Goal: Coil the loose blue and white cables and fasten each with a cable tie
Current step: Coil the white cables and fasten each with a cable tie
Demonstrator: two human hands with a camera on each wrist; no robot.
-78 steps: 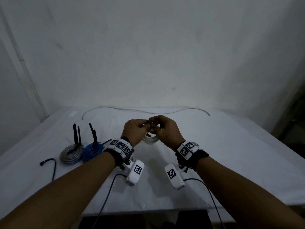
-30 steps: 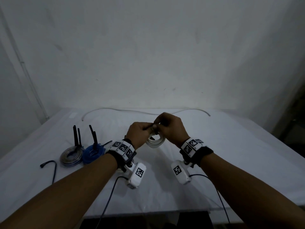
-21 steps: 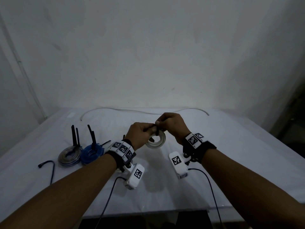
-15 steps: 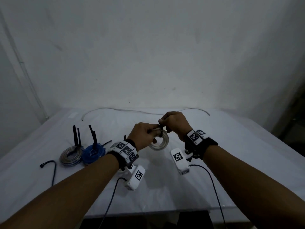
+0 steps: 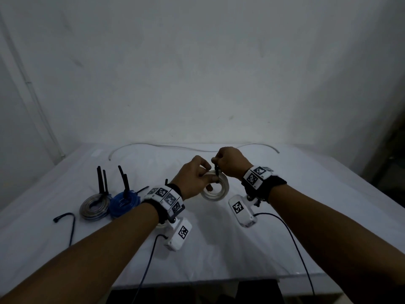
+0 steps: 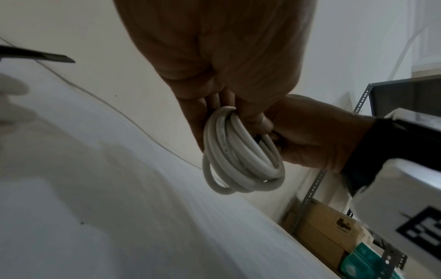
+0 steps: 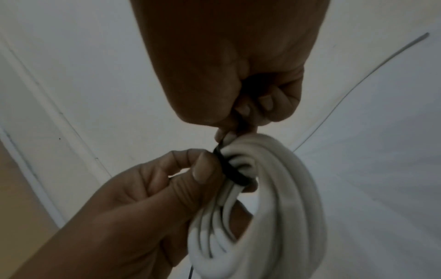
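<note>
A coiled white cable (image 5: 215,189) (image 6: 241,160) (image 7: 274,207) hangs above the table's middle. My left hand (image 5: 194,179) (image 7: 152,190) grips the coil at its top, thumb against a black cable tie (image 5: 217,174) (image 7: 229,169) looped round the strands. My right hand (image 5: 229,164) (image 7: 241,94) pinches the tie's free tail just above the coil. A blue coil (image 5: 123,201) and a grey coil (image 5: 94,206), each with black tie tails sticking up, lie at the left.
A loose white cable (image 5: 192,147) runs along the table's far edge by the wall. A black hooked cable tie (image 5: 65,218) lies at the near left. Shelving with cardboard boxes (image 6: 326,228) stands beyond the table's right side. Dark wrist-camera leads trail off the front edge.
The white coil has turned from lying flat to hanging on edge and shifted slightly right. My right hand has risen, drawing the tie's tail up from the coil.
</note>
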